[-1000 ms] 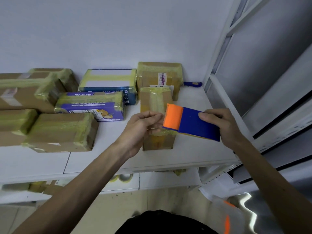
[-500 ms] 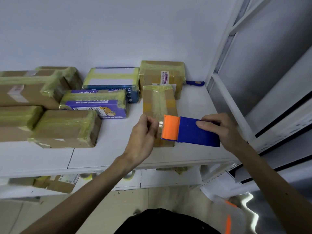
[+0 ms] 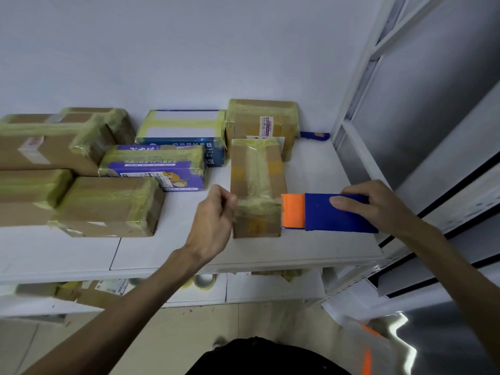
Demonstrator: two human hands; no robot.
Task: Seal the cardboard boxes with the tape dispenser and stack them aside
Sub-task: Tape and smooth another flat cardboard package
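- Far left, on the white shelf top (image 3: 167, 247): a front brown parcel (image 3: 108, 205) bound in yellowish tape. 3 more taped brown parcels sit packed close to its left and behind it.
- Next right: a purple printed box (image 3: 154, 169), taped, sits against a blue-and-white box (image 3: 181, 128) behind it.
- Below the shelf edge, on a lower level: a tape roll (image 3: 204, 280), partly hidden.
- Your left hand (image 3: 213, 220): fingers curled in, pinching the free end of the clear tape strip (image 3: 257, 212), just left of the narrow cardboard box (image 3: 257, 171).
- Centre: that narrow cardboard box lies flat on the shelf top, its long side running away from you, with yellowish tape along its top. The strip runs taut across its near end, from your left hand to the dispenser. You cannot tell whether the strip touches the box.
- Behind it, by the wall: a larger taped box with a white label (image 3: 262, 120).
- Tape dispenser (image 3: 324, 212): orange front, blue body, held level just beside the narrow box's near right corner, orange end toward the box.
- Back right, by the wall: a small blue object (image 3: 315, 135), too small to identify.
- Your right hand (image 3: 384, 207): grasping the dispenser's blue body, fingers over the top, thumb on the near side.
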